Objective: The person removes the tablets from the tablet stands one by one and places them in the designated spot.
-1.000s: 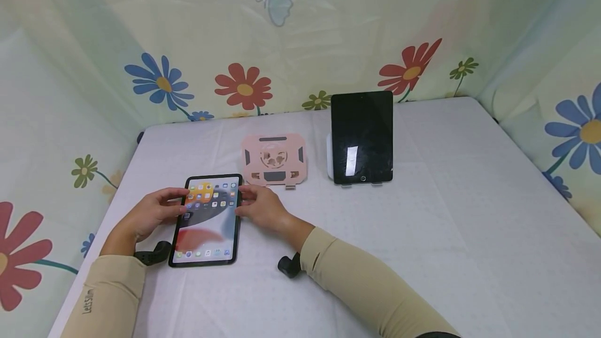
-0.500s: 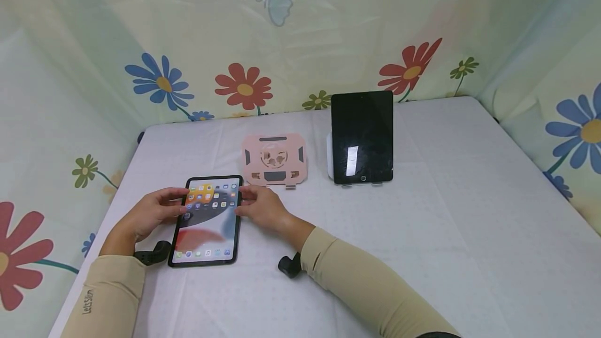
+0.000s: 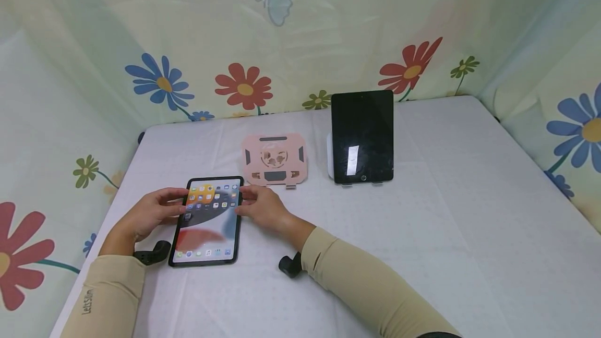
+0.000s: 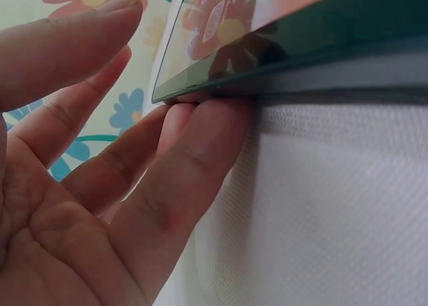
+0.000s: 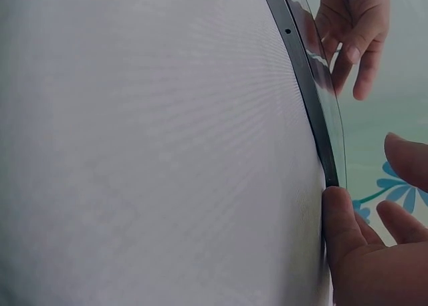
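Note:
A tablet (image 3: pixel 206 223) with a lit home screen and a black frame is at the left of the table, its far end slightly raised off the cloth. My left hand (image 3: pixel 157 210) is at its left side. In the left wrist view, straight fingertips (image 4: pixel 217 115) touch the underside of the tablet edge while the thumb stands apart above. On the opposite side, my right hand (image 3: pixel 265 205) has a fingertip (image 5: pixel 336 202) against the tablet's edge, its thumb apart from it. Behind the tablet stands a pink tablet stand (image 3: pixel 274 159) with grey pads.
A second tablet (image 3: pixel 362 137), screen dark, stands upright on a white stand (image 3: pixel 330 155) to the right of the pink one. White cloth covers the table (image 3: pixel 422 239). A flowered curtain (image 3: pixel 300 46) hangs behind and at both sides.
The far edge of the lit tablet has sunk slightly, its near edge staying in place. Both hands hold nearly the same positions.

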